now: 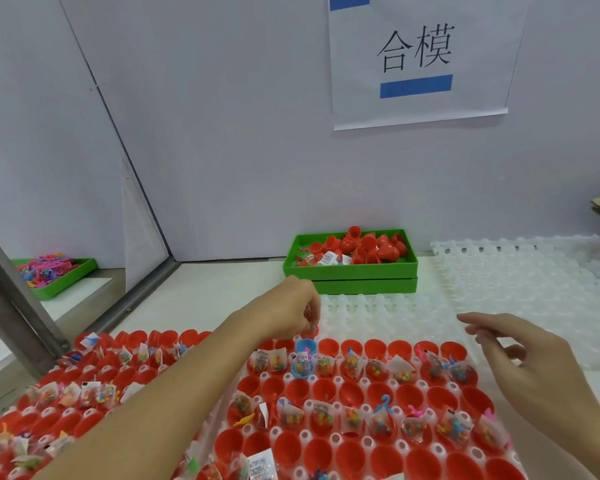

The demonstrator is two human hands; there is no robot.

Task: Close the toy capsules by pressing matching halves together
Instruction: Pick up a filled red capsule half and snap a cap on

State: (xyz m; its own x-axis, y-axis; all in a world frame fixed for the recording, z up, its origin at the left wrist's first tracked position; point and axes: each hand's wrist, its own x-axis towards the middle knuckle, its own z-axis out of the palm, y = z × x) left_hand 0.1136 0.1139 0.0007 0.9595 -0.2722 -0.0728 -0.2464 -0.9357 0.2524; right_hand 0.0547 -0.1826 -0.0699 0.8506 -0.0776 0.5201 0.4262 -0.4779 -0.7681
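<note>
Nearest to me the white holder trays (426, 388) fill the front of the table (222, 282), each socket keeping a red capsule half (354, 455) mouth-up so that it cannot roll and can take a press from above. Rows alternate: bare red cups, then cups stuffed with a clear packet of coloured beads (383, 426) and a little plastic toy, so the empty ones look to me like lids waiting for their filled partners. All of it sits open; I see no closed capsule in these trays. Two blue halves (305, 346) stand out among the red near the far edge of the right tray. Just past them the left hand (293, 315) is curled down, fingertips pinched on something small and red at the tray's far edge; whether that is a capsule half I cannot be sure. The right hand (520, 355) hovers over the right side of the tray, fingers loosely spread, gripping nothing, probably ready to take the matching piece. Beyond the hands lie empty translucent trays (520, 271), and farther back, against the wall, a green bin (350, 270) heaped with loose red halves. Far left, another green tray (66, 275) holds a tangle of bright plastic toys.
</note>
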